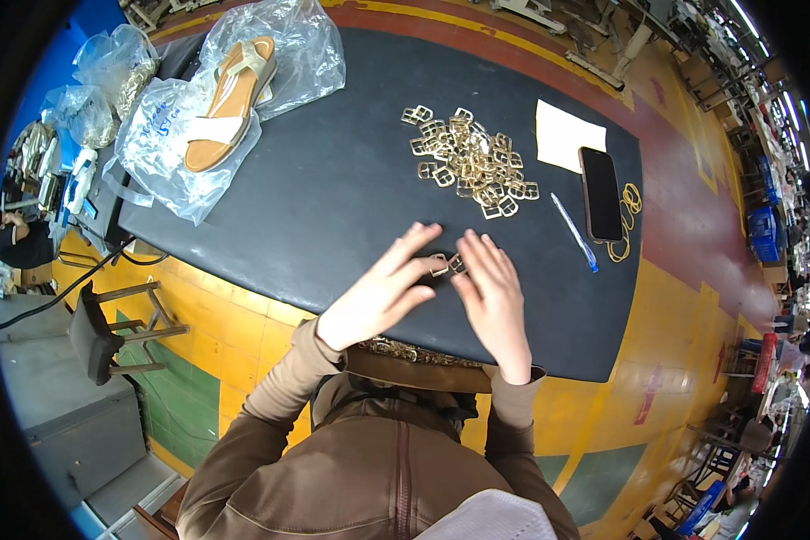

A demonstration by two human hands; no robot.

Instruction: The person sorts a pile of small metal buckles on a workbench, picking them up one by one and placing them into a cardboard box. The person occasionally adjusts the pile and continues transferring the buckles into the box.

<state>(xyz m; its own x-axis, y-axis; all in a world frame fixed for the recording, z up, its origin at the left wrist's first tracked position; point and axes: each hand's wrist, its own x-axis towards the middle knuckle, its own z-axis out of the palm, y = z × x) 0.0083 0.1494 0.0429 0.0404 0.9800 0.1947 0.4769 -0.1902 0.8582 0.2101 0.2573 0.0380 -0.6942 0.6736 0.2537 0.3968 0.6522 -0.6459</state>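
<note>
Two small metal buckles [457,263] lie on the table [315,180] just on the person's side of the buckle pile [472,157], separated from it. Probably they are kept apart so that the fingers can reach them without disturbing the others.

The left hand [389,286] comes beside them, nearer to the person than the pile; its fingers are spread, the thumb stands away, and the forefinger tip seems to touch one buckle. The right hand [492,292] is opposite, with its fingers nearly side by side and its thumb near the other buckle; whether it pinches this buckle or only touches it, I cannot tell. The two hands face each other, I think, so that the small pieces do not slide away.

To the right of the pile are a white paper [567,135], a phone [601,193], a pen [573,232] and yellow rubber bands [631,209], perhaps put there to leave the pile accessible. Well to the left of the pile, a sandal [229,108] rests on clear plastic bags [153,135], maybe as a sample to look at.
</note>
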